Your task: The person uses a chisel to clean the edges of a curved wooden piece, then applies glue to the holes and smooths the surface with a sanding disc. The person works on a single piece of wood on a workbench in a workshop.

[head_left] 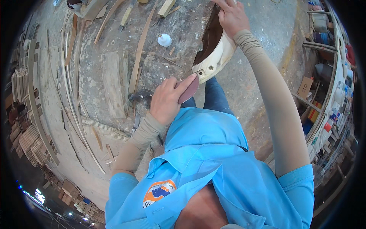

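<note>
My left hand [164, 100] is closed on a round maroon sanding disc [189, 91]. Its fingertips press near the close end of a curved, pale wooden part [219, 59]. Two round holes show in the wood close to those fingers. At the far end of the same part, my right hand [233, 19] grips the rim; some of its fingertips are cut off by the top edge of the picture. A dark brown surface [209, 40] lies along the inner side of the curve.
Long wooden strips [142, 47] and a white cone-topped bottle [164, 40] lie on the stained work surface [179, 23]. A dark tool [141, 95] rests beside my left hand. Cluttered shelving with a cardboard box [305, 87] stands at right. Stacked wooden pieces [32, 141] are at far left.
</note>
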Tool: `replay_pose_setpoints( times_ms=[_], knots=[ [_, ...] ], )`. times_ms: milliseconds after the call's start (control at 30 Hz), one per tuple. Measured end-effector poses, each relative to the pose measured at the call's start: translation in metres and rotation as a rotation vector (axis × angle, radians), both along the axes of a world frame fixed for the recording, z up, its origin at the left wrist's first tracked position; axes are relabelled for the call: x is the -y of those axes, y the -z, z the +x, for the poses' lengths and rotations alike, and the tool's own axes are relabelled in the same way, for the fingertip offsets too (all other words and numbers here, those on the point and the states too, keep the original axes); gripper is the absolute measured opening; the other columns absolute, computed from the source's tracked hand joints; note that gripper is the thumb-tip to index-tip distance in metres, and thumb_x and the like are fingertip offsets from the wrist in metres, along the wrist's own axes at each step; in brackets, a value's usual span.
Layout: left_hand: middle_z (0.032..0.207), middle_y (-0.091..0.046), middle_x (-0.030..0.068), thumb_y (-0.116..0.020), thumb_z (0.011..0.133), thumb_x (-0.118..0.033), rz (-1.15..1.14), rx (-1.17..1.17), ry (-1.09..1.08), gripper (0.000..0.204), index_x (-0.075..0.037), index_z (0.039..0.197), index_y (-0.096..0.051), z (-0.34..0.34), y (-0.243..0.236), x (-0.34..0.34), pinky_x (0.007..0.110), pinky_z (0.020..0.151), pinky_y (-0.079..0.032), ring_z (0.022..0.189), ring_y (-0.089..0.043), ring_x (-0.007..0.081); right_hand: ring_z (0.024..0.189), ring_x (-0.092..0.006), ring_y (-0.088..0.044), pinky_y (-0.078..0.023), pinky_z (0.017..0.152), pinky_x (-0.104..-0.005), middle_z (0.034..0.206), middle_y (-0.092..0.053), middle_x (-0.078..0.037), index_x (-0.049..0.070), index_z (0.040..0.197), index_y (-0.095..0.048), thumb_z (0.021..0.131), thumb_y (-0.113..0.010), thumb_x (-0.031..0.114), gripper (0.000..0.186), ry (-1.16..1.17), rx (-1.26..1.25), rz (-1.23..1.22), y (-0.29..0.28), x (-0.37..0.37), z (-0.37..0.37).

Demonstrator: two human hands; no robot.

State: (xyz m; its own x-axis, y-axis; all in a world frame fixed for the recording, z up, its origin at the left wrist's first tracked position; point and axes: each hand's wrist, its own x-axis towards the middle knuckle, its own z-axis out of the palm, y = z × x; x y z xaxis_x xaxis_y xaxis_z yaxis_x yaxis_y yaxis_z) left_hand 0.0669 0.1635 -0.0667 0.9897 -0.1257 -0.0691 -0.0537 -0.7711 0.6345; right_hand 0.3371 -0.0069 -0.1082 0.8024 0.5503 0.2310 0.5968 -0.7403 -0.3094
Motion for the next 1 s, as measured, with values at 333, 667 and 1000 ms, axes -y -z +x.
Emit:
replay_pose_setpoints(
  times_ms=[333,667,1000],
  knots=[
    [0.082,-0.045,0.0091,-0.066,0.08,-0.004,0.05,0.053,0.028,0.063,-0.024,0.139,-0.056,0.003,0.014,0.007,0.04,0.063,-0.042,0.075,-0.052,0.0282,0.125,-0.0405,-0.048,-0.039,0.106,-0.0449,0.141,-0.05,-0.019,0.011,0.124,-0.062,0.083,-0.051,0.008,0.043,-0.01,0.076,-0.006,0.008,0.002,0.0],
    [0.084,-0.046,0.0089,-0.069,0.077,-0.005,0.035,0.053,0.027,0.068,-0.026,0.14,-0.054,-0.002,0.016,0.007,0.04,0.065,-0.045,0.077,-0.053,0.0284,0.125,-0.0417,-0.048,-0.039,0.106,-0.0453,0.14,-0.05,-0.019,0.012,0.124,-0.062,0.083,-0.051,0.008,0.043,-0.003,0.059,0.006,0.005,0.001,0.001],
    [0.081,-0.045,0.0087,-0.065,0.079,-0.003,0.072,0.054,0.026,0.065,-0.027,0.14,-0.055,-0.001,0.013,0.01,0.04,0.063,-0.044,0.074,-0.052,0.0275,0.123,-0.0408,-0.049,-0.04,0.105,-0.0447,0.141,-0.05,-0.018,0.011,0.124,-0.062,0.083,-0.051,0.008,0.042,0.014,-0.006,0.009,0.002,0.001,0.001]
  ],
)
